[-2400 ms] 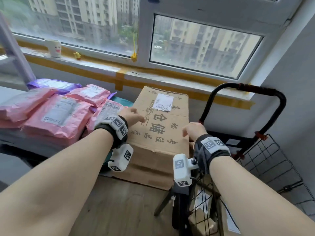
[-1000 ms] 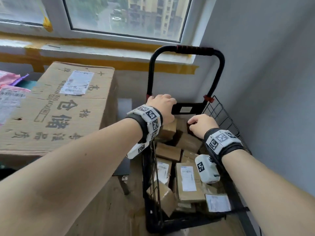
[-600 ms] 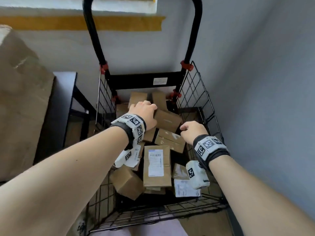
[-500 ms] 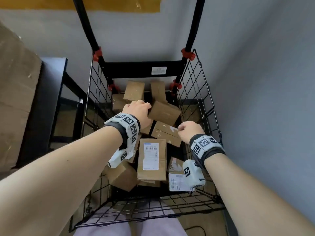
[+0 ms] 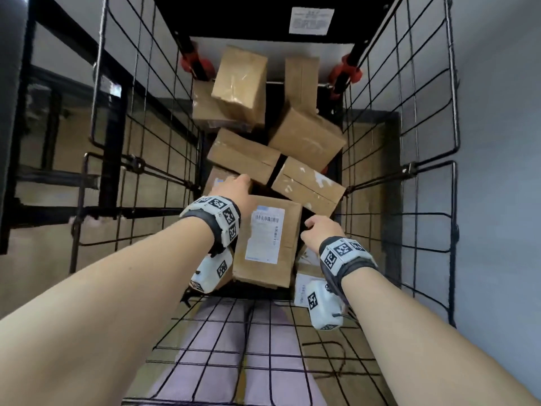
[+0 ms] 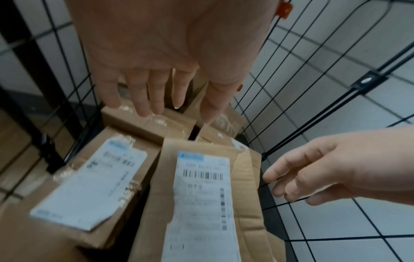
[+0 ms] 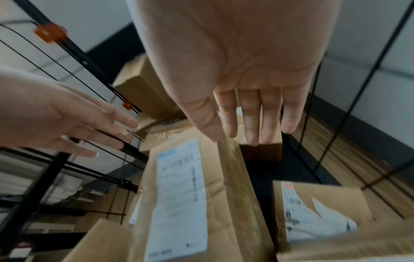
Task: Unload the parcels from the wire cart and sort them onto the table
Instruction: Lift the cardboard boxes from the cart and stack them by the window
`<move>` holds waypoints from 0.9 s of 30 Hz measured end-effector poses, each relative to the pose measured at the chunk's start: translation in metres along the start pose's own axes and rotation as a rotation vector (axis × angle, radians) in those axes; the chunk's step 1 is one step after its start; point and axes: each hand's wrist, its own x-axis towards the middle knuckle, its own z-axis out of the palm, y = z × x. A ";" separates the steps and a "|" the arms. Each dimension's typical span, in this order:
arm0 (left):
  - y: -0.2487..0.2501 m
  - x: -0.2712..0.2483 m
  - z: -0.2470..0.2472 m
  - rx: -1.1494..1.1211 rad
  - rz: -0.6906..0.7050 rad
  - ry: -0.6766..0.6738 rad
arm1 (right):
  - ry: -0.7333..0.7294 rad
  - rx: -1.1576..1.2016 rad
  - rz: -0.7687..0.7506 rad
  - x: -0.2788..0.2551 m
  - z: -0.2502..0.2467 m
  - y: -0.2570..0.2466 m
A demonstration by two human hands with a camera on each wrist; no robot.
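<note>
A tall brown parcel with a white barcode label is seen standing among the other cardboard parcels at the near end of the wire cart, between the two hands. The left hand is held over the parcel's upper left corner with its fingers stretched out and slightly spread; nothing is gripped by it. The right hand is held just beside the parcel's upper right edge, fingers extended and close together, and nothing is held there either. Whether any fingertip actually touches cardboard cannot be told, as both wrist views are blurred.

A second labelled parcel is seen lying flat just left of the tall one, under the left wrist. A third labelled box, its label torn, lies low to the right. Beyond the hands, two taped boxes lie tilted side by side, and further plain boxes are piled against the far end of the cart, below its orange clips. Pale purple trousers are visible through the cart's near wire panel.
</note>
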 end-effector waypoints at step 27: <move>-0.010 0.023 0.040 -0.567 -0.237 -0.212 | -0.341 0.720 0.157 0.055 0.051 0.014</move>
